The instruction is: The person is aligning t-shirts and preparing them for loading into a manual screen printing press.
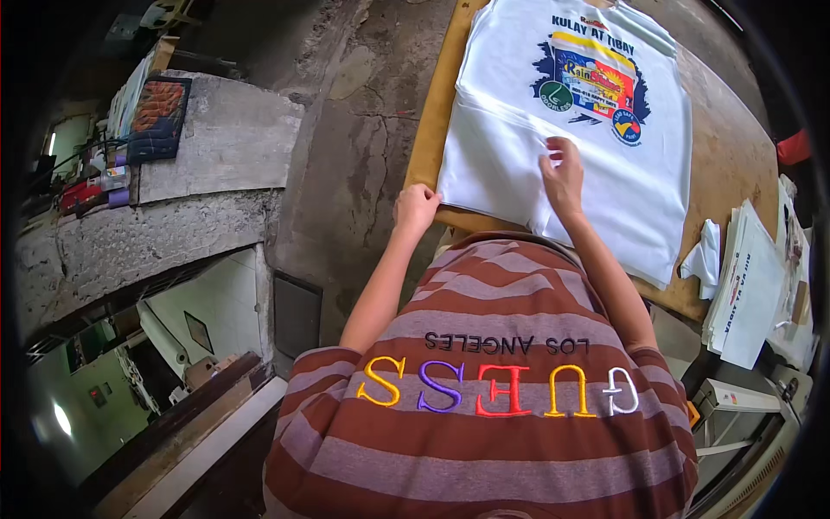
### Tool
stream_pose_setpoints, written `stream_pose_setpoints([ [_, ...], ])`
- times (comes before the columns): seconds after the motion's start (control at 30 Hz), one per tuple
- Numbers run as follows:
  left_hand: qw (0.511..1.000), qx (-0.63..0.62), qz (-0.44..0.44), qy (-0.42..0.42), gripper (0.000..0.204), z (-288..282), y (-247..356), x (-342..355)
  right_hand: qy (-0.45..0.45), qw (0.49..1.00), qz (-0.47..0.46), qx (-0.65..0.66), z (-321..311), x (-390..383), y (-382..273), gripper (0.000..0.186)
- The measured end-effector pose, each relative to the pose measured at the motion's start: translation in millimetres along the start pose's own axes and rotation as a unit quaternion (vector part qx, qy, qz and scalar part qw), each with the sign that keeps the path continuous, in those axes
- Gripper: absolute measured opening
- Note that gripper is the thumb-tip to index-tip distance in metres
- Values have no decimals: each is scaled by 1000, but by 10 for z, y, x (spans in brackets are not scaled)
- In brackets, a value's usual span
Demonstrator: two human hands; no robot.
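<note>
A white T-shirt with a colourful paint-bucket print lies on the wooden table, apparently atop other white shirts. At its lower left corner, my left hand is closed in a pinch on the fabric near the table edge. Below the print, my right hand is over the shirt's creased lower part, with loosely curved fingers apart; whether the fingertips touch the cloth is hard to tell.
Right of the shirt lie a crumpled white cloth and stacks of printed sheets. A concrete ledge with a dark patterned mat and assorted items is at the left, above an opening into a lit room. Bare concrete floor runs alongside the table.
</note>
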State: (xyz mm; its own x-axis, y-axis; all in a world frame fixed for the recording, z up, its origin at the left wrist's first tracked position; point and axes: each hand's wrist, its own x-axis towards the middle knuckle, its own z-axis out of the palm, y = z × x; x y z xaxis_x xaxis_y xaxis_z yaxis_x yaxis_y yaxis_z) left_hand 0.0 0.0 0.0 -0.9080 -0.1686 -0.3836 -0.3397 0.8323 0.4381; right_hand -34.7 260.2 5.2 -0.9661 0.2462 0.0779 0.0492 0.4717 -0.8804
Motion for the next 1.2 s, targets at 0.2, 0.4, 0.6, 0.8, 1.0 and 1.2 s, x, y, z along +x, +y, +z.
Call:
stream_pose_setpoints([
  [0.2, 999, -14, -33, -2, 24, -47, -8, -63, -178, 981, -54, 51, 293, -190, -237, 11],
  [0.4, 987, -151, 17, -60, 24, -278, 86, -11, -313, 933, -175, -16, 535, -334, -427, 15],
  [0.6, 930, -360, 12, -78, 13, -251, 251, -18, -308, 921, -233, -43, 581, -321, -527, 14],
  [0.8, 888, -451, -61, -70, 26, -342, 465, -79, -274, 937, -216, 3, 543, -334, -458, 13],
  [1.0, 845, -516, -87, -108, 39, -338, 383, -44, -284, 949, -116, 69, 423, -267, -508, 9],
  [1.2, 853, -506, -81, -101, 42, -366, 466, -69, -285, 951, -26, 119, 346, -286, -490, 10],
])
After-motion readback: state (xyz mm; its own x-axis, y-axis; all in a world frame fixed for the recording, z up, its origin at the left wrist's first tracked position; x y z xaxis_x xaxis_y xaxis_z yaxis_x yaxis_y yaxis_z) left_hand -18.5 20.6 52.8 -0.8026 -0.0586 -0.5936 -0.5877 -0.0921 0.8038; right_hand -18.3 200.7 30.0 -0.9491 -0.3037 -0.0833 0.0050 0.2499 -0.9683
